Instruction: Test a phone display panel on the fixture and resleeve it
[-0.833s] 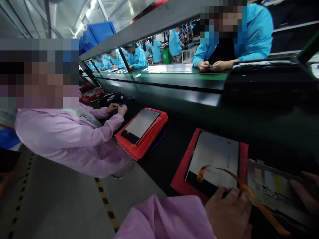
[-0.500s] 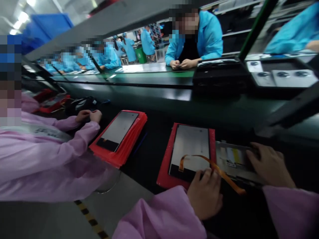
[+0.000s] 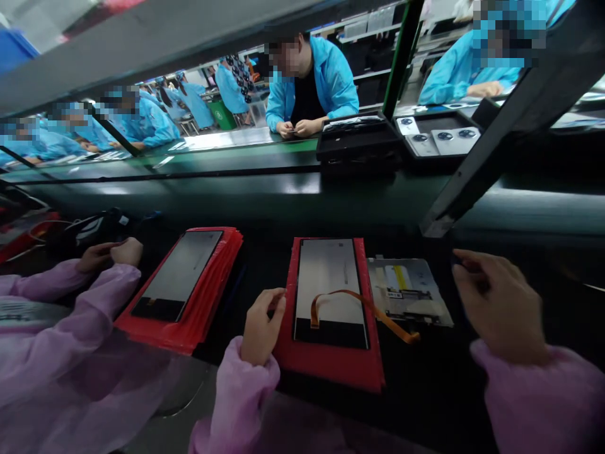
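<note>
Looking down from the head view, I see a dark surface [image 3: 267,252] with a red pad [image 3: 326,372] close to its near edge. A flat screen [image 3: 338,306] lies on the pad, with its black strip toward the near edge of the surface. So the screen is already set on its pad. An orange ribbon [image 3: 394,326] starts at that black strip, bends up, and goes over the right edge of the pad. That first end looks joined to the screen, I think. The other end lies loose by the near edge of a thin metal plate [image 3: 420,284], which sits just beside the pad on the right. It does not look joined to the plate, so that end seems not done. The left hand [image 3: 262,325] is at the left edge of the pad, with its fingers curled and a small gap by the thumb. I can't tell if they have hold of the pad or only touch it. The right hand [image 3: 503,306] is over the surface, right of the plate and apart from it. Its thumb and fingers are close together, but I can't tell if anything is between them. Toward the left side of the surface, another screen [image 3: 177,274] lies on a stack of red pads [image 3: 215,296], near a co-worker in pink sleeves [image 3: 94,315].
</note>
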A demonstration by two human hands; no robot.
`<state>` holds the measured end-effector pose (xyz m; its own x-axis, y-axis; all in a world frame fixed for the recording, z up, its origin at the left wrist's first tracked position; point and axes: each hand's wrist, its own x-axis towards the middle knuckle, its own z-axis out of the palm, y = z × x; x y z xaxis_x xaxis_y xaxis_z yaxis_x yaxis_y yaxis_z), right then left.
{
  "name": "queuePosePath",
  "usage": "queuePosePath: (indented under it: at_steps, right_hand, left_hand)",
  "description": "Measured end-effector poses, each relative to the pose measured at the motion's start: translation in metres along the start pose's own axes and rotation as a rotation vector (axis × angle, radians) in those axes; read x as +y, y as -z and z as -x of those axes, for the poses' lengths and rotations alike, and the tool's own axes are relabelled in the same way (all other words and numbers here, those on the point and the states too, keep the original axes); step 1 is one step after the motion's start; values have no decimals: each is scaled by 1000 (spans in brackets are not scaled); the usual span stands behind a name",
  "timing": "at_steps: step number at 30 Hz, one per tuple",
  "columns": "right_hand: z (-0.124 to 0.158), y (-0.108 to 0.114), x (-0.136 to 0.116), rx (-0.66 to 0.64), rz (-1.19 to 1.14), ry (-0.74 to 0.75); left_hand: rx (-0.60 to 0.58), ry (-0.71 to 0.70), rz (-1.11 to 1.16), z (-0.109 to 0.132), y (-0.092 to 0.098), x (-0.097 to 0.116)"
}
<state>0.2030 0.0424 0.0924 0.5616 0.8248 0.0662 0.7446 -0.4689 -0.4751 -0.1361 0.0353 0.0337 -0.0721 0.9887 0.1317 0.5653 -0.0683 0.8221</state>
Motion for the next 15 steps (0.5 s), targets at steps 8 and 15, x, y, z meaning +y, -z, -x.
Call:
queuePosePath:
  at_steps: [8, 15]
  right_hand:
    - [155, -70, -33, 345, 87, 882]
    - [150, -136, -33, 469, 341, 852]
  left_hand:
    - [-197, 44, -62, -60, -13, -12]
    - [-228, 269, 214, -71, -19, 2]
